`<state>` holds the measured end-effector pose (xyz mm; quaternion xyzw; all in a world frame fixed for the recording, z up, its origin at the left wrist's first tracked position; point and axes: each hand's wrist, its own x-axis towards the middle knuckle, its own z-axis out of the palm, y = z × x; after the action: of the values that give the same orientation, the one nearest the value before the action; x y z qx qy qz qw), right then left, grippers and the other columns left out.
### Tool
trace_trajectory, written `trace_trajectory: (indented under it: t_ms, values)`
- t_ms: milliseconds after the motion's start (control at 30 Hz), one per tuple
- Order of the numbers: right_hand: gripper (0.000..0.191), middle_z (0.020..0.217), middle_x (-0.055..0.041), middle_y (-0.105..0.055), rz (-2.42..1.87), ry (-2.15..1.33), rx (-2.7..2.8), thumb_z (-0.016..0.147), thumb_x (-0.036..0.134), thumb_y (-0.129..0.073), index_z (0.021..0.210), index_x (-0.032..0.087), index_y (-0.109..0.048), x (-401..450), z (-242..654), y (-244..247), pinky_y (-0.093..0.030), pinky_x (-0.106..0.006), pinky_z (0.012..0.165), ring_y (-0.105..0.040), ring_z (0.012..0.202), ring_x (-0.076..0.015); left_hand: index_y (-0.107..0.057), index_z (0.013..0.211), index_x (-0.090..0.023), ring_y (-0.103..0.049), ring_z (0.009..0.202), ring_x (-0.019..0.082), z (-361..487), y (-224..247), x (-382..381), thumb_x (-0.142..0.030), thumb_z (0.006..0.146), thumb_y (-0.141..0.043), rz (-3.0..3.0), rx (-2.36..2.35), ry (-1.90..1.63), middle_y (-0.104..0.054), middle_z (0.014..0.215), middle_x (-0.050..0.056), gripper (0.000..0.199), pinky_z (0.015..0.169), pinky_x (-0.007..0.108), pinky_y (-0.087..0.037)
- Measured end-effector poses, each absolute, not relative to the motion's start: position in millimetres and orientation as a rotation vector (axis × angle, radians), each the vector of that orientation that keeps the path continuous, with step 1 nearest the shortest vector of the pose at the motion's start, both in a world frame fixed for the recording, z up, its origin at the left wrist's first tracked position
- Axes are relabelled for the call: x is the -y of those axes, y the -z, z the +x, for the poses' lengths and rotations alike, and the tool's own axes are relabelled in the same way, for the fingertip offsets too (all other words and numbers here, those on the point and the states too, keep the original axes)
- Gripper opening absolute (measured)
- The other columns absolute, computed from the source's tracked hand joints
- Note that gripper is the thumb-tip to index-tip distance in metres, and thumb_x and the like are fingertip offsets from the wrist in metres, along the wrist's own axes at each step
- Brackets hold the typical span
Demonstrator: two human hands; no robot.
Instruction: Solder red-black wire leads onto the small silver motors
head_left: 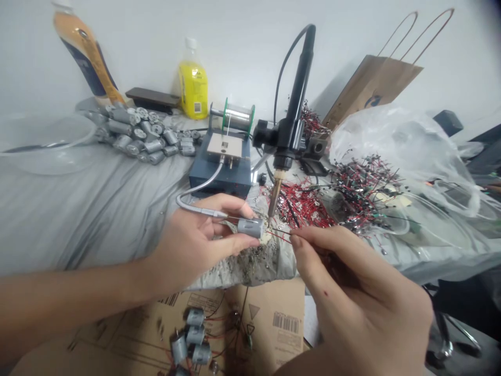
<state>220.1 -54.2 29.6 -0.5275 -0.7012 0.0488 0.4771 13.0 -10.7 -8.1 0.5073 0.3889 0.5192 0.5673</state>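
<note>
My left hand [207, 230] grips a small silver electric motor [250, 228] between thumb and fingers, its terminal end facing right. The tip of a clamped soldering iron [273, 206] comes down at that end; whether it touches cannot be made out. Between thumb and forefinger, my right hand [344, 282] pinches thin wires [279, 233], one dark and one red, that reach toward the motor's terminals. A metal feed tube [199, 210] from the blue solder feeder [221, 167] curves over my left hand, ending close to the motor.
Behind stand a solder spool [239, 117], a yellow bottle [193, 83] and a heap of motors [144, 136]. Red wires [305, 206] and black-and-red wires [364, 188] pile up at right near a plastic bag [407, 136]. Wired motors [195, 334] lie on cardboard [274, 308] below.
</note>
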Motion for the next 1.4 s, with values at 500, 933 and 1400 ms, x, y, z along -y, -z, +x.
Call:
trace_trajectory:
  t_ms: [500,933,1400]
  values:
    - [0.013,0.078,0.0061,-0.075,-1.306,-0.130,1.715,0.100,0.017,-0.074,0.093,0.027,-0.080,52.5,217.2,-30.9,-0.045,-0.023,0.054,-0.058,0.058,-0.0078,-0.083,0.099,-0.022,-0.083,0.085,0.020,12.8,5.1,9.9,-0.021,0.078,-0.101,1.199,-0.934,-1.212,-0.083,0.102,0.002,0.028,0.075,0.021,-0.071]
    - [0.013,0.076,0.0051,-0.074,-1.307,-0.145,1.710,0.100,0.019,-0.074,0.093,0.027,-0.081,54.7,216.9,-31.1,-0.046,-0.024,0.053,-0.060,0.058,-0.0099,-0.082,0.103,-0.023,-0.082,0.086,0.019,10.5,5.9,10.9,-0.024,0.082,-0.101,1.254,-0.943,-1.179,-0.083,0.105,0.002,0.029,0.075,0.019,-0.069]
    - [0.015,0.076,0.0062,-0.075,-1.310,-0.139,1.712,0.099,0.016,-0.075,0.095,0.029,-0.081,54.5,216.6,-32.1,-0.045,-0.023,0.053,-0.059,0.057,-0.0082,-0.081,0.100,-0.020,-0.077,0.074,0.018,14.6,3.8,10.0,-0.023,0.081,-0.102,1.190,-0.903,-1.206,-0.081,0.102,0.003,0.029,0.061,0.021,-0.067]
